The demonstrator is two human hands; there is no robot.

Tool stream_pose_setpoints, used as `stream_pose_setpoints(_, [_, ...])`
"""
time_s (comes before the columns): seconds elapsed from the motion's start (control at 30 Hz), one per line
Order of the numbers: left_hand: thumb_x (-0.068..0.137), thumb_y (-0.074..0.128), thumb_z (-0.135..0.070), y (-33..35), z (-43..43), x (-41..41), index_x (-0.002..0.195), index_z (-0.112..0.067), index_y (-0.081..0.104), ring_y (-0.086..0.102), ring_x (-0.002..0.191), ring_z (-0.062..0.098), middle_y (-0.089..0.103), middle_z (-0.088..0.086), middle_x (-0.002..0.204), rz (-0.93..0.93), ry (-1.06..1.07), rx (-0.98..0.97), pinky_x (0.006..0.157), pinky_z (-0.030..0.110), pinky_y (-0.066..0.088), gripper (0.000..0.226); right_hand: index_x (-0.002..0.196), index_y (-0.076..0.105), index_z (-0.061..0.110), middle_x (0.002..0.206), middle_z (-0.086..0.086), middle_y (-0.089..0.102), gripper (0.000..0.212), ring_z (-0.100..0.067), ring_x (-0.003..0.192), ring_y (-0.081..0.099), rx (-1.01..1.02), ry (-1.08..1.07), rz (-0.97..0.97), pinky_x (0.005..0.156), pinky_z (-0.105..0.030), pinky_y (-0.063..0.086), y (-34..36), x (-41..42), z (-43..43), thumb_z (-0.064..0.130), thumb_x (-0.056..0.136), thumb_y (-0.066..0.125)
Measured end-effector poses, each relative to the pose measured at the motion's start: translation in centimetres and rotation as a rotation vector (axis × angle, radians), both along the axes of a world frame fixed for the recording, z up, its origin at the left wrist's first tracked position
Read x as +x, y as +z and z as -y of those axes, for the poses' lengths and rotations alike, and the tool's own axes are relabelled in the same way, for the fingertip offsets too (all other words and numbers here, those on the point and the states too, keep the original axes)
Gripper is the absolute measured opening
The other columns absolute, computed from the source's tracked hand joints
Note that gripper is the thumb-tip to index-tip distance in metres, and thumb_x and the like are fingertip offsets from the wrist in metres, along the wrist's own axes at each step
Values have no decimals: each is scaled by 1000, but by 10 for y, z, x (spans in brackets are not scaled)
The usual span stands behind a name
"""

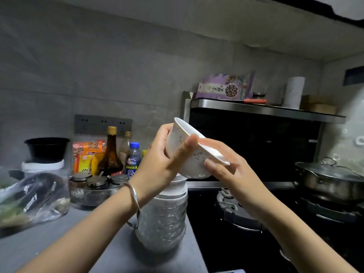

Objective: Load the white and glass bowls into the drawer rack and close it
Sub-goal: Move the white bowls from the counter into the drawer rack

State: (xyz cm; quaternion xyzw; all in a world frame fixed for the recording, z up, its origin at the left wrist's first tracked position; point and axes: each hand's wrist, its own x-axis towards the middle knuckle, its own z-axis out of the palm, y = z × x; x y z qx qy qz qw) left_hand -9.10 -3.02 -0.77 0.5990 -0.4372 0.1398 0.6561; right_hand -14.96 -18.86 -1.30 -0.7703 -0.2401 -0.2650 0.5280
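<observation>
- The left hand (161, 154) is raised over the counter. Its thumb is pressed across the near wall of a round white speckled bowl (193, 167) and its fingers are curled round the far side.
- The right hand (222, 164) pinches the bowl's lower rim, thumb on top and fingertips against the outer wall.
- The bowl is in the air, tilted with its mouth turned up and away, just above a stack of white and textured glass bowls (161, 219).
- A silver bangle (136, 196) circles the left wrist.
- The stack stands on a smooth grey countertop (59, 243), just beside a glossy black hob (236, 249).
- A steel pan with a glass lid (331, 180) sits on the hob's far burner.
- Behind are a matt grey tiled wall (98, 66), a tall brown glass bottle (110, 154) and a crumpled clear plastic bag (33, 196).
</observation>
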Motion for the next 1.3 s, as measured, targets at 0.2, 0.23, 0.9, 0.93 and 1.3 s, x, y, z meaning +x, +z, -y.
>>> stream_pose_setpoints(0.2, [46, 62, -79, -35, 30, -48, 133, -36, 39, 64, 103, 7, 63, -5, 114, -197, -232, 20, 83, 30, 56, 100, 108, 63, 43, 121, 13, 62, 41, 2, 113, 58, -12, -155, -93, 76, -8, 47, -37, -64, 20, 58, 70, 63])
stream_pose_setpoints(0.23, [46, 63, -79, -44, 36, -55, 133, -36, 40, 64, 105, 10, 64, -3, 116, -248, -267, 28, 83, 33, 56, 100, 105, 63, 49, 134, 15, 52, 38, 6, 126, 46, -31, -218, -115, 79, -4, 44, -45, -75, 23, 64, 70, 64])
stream_pose_setpoints(0.9, [81, 44, -54, -314, 144, -113, 137, -48, 22, 51, 102, -14, 48, -5, 137, -520, -435, 579, 97, 17, 42, 60, 105, 70, 6, 90, -8, 76, 25, -15, 81, 71, 297, -368, -807, 70, -23, 56, -262, -201, 137, 16, 82, 66])
stream_pose_setpoints(0.93, [78, 44, -56, -327, 143, -109, 137, -48, 20, 46, 115, -11, 41, -10, 140, -472, -400, 614, 104, 17, 34, 63, 106, 70, 5, 91, -8, 76, 27, -15, 81, 70, 337, -386, -848, 70, -24, 56, -274, -199, 145, 16, 82, 66])
stream_pose_setpoints(1.3, [75, 41, -77, -461, 152, -87, 148, -25, -10, -7, 146, 17, -6, -2, 159, -2, 19, 1276, 117, 31, -3, 103, 123, 59, 4, 88, -7, 63, 31, -18, 78, 57, 644, -475, -1263, 64, -28, 45, -378, -117, 196, 12, 93, 53])
